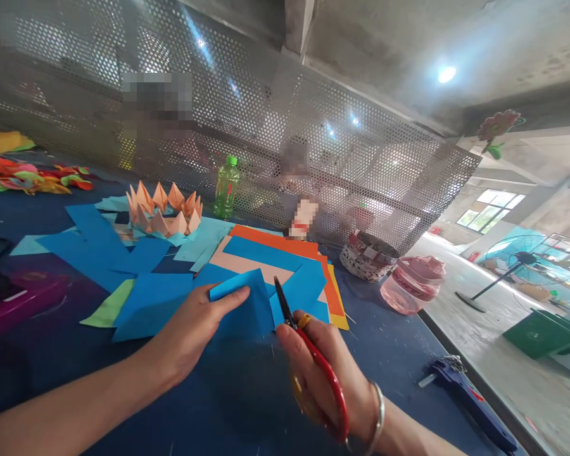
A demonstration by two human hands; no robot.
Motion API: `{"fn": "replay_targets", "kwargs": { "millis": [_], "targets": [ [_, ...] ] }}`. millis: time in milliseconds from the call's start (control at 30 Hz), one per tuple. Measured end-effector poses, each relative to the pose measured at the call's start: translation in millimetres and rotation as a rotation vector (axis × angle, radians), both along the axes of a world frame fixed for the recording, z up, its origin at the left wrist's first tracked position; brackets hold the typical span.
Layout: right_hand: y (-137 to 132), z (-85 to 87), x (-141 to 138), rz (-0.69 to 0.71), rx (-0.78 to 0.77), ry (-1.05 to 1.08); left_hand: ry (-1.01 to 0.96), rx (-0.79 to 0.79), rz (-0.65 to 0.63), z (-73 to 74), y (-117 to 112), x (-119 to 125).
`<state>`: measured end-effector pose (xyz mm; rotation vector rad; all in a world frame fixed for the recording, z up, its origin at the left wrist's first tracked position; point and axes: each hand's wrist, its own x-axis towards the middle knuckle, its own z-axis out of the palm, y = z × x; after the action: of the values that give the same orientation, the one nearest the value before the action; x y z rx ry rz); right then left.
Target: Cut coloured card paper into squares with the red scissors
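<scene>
My left hand pinches a folded blue paper sheet and holds it over the dark blue table. My right hand grips red-handled scissors, whose dark blades point up and touch the right edge of that sheet. A silver bangle sits on my right wrist. Under the sheet lies a stack of orange, peach, yellow and blue papers.
A folded paper crown and a green bottle stand farther back. A woven bowl and a pink lidded jar sit at the right, and a blue glue gun lies near the edge. A perforated metal screen closes the far side.
</scene>
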<state>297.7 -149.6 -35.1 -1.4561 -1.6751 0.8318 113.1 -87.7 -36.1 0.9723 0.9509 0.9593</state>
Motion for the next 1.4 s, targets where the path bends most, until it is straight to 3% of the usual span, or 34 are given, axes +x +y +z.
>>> {"fn": "replay_targets", "kwargs": {
  "millis": [100,200,367,500,567,633,733,867,1100,1400],
  "targets": [
    [6,20.3,17,0.011,0.042,-0.386,-0.013,-0.029,0.000,0.4,2,-1],
    [11,29.6,29,0.009,-0.081,-0.795,0.040,-0.001,0.047,1.1,3,-3],
    [2,26.9,38,0.260,-0.204,-1.076,0.123,0.041,0.131,3.8,7,-4],
    [-1,36.6,47,0.354,-0.216,-1.052,0.080,0.038,0.072,2.0,8,-4],
    [7,40.4,53,0.285,-0.188,-0.986,0.073,0.022,0.055,0.3,7,-4],
    [22,37.3,61,0.104,-0.116,-0.886,0.084,0.021,0.036,-0.5,6,-4],
    [52,19.0,77,-0.123,0.047,-0.777,0.149,0.060,0.028,0.2,5,-2],
    [85,-13.5,98,-0.257,0.112,-0.739,0.230,0.077,0.016,2.8,3,0],
    [103,-43.3,103,-0.255,0.067,-0.726,0.207,-0.011,-0.077,5.4,0,3],
    [108,-47.2,103,-0.266,0.059,-0.556,0.221,-0.061,-0.061,7.7,-3,5]
  ]
}}
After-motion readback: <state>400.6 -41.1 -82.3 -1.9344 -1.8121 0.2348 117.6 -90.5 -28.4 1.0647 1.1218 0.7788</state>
